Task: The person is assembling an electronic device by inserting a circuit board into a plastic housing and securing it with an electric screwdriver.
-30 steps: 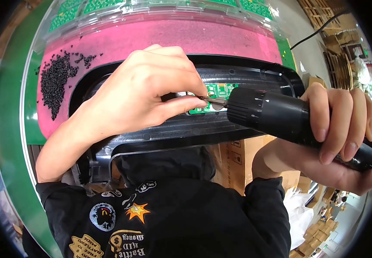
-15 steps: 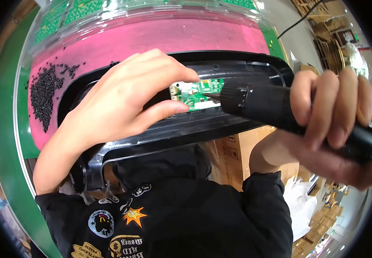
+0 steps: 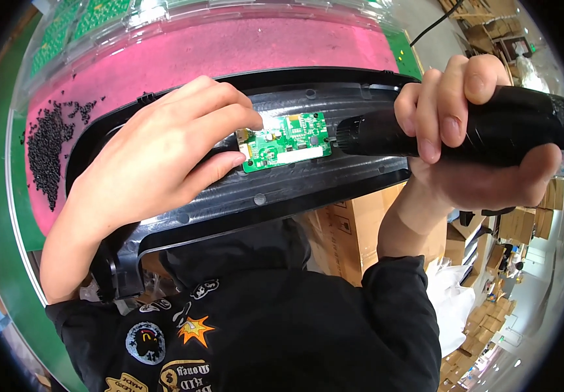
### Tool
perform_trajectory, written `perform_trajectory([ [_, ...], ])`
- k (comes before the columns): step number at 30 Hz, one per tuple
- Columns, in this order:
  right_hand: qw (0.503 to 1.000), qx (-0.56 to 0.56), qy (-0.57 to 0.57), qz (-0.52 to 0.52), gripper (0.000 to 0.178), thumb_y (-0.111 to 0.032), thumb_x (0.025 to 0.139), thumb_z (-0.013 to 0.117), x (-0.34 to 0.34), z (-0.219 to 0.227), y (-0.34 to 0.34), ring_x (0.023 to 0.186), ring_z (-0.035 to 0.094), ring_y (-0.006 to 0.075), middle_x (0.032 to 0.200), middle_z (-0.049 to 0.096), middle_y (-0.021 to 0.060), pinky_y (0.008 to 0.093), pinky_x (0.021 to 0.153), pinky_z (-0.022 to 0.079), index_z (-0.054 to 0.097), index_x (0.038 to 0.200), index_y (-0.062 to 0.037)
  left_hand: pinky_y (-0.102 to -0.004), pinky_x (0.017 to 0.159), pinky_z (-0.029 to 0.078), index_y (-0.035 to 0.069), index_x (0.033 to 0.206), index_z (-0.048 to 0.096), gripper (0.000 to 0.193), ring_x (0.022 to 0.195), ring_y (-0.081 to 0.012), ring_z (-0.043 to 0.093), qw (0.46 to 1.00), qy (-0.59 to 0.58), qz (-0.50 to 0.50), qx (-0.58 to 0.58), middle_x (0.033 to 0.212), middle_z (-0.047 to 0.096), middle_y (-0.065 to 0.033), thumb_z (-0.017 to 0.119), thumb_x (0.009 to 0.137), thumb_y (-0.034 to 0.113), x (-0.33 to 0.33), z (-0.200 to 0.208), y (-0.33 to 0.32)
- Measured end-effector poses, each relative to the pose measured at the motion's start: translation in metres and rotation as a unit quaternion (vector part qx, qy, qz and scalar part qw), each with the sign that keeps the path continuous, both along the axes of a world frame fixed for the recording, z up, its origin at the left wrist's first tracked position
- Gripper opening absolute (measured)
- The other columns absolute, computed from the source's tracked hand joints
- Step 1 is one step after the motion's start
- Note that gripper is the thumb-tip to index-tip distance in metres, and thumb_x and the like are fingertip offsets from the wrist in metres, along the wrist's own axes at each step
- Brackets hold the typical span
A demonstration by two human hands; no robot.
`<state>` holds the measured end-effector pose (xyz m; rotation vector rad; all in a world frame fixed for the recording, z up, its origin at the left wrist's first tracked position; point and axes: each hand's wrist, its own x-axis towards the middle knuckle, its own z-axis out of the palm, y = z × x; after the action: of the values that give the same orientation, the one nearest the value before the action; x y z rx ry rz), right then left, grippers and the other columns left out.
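A green circuit board [image 3: 286, 142] lies inside a long black plastic housing [image 3: 262, 199]. The thumb and forefinger of my left hand [image 3: 171, 140] hold the board at its left end, one finger at each long side, and that hand covers part of the housing. My right hand [image 3: 455, 124] is wrapped round a black electric screwdriver [image 3: 376, 135], held nearly level. Its tip points left, close to the right end of the board; whether it touches a screw there is too small to tell.
A pile of small black screws [image 3: 48, 153] lies on the pink mat [image 3: 230, 49] at the left. Clear plastic trays [image 3: 145, 16] with green boards stand at the back. A cardboard box [image 3: 354, 228] is below the housing, with a white plastic bag [image 3: 448, 304] beside it.
The screwdriver has moved off the middle of the board to its right end and now sits more level. More of the board shows. My left hand keeps its hold.
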<state>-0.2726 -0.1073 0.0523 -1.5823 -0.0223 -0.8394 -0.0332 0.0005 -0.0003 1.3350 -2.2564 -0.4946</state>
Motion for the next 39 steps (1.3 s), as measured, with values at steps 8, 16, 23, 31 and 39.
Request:
perform_trajectory([
  [8,0.999,0.013,0.007,0.039,0.068,-0.071,0.077,0.059,0.012,-0.018,-0.009,0.049,0.046,0.0069,0.071,0.051,-0.0007,0.0231,0.053,0.036,0.048,0.097,-0.0068,-0.0361,0.08,0.048,-0.002,0.101,0.06,0.026,0.093,-0.03,0.058,0.997,0.045,0.005,-0.063,0.101,0.06,-0.0143,0.066,0.076,0.002,0.004,0.012,0.002],
  [16,0.999,0.047,-0.004,-0.011,0.07,-0.072,0.077,0.057,0.009,-0.023,-0.005,0.048,0.046,0.0078,0.067,0.05,-0.0008,0.0248,0.054,0.037,0.048,0.096,-0.0051,-0.036,0.083,0.046,-0.006,0.101,0.061,0.032,0.094,-0.0309,0.06,0.998,0.034,0.034,-0.036,0.1,0.06,-0.0178,0.066,0.073,0.009,0.024,0.053,0.027],
  [23,0.987,0.152,0.016,-0.04,0.064,-0.065,0.081,0.057,0.006,-0.01,-0.006,0.051,0.043,0.0092,0.068,0.049,-0.001,0.0263,0.06,0.038,0.049,0.098,-0.0036,-0.0224,0.05,0.03,-0.002,0.075,0.051,0.022,0.055,-0.005,0.04,0.89,0.114,0.441,0.014,0.059,0.046,-0.0001,0.064,0.087,0.011,0.066,0.043,0.107],
  [31,0.845,0.507,-0.072,-0.153,0.032,-0.015,0.087,0.064,0.03,0.001,-0.05,0.098,0.052,0.0255,0.098,0.049,0.0139,0.0587,0.1,0.039,0.042,0.106,0.0004,-0.0361,0.045,0.034,-0.008,0.072,0.057,0.026,0.044,-0.0144,0.041,0.872,0.115,0.45,0.155,0.049,0.045,-0.0144,0.06,0.084,0.015,0.035,-0.012,0.173],
  [39,0.967,-0.021,-0.064,-0.244,0.063,-0.022,0.09,0.051,0.036,0.024,0.028,0.133,0.032,0.0418,0.142,0.031,0.0273,0.0653,0.101,0.038,0.027,0.142,0.0044,-0.0409,0.073,0.058,-0.009,0.13,0.037,0.075,0.09,-0.0355,0.066,0.607,0.685,0.301,0.269,0.112,0.058,-0.0252,0.065,0.081,0.041,-0.007,-0.059,0.195],
])
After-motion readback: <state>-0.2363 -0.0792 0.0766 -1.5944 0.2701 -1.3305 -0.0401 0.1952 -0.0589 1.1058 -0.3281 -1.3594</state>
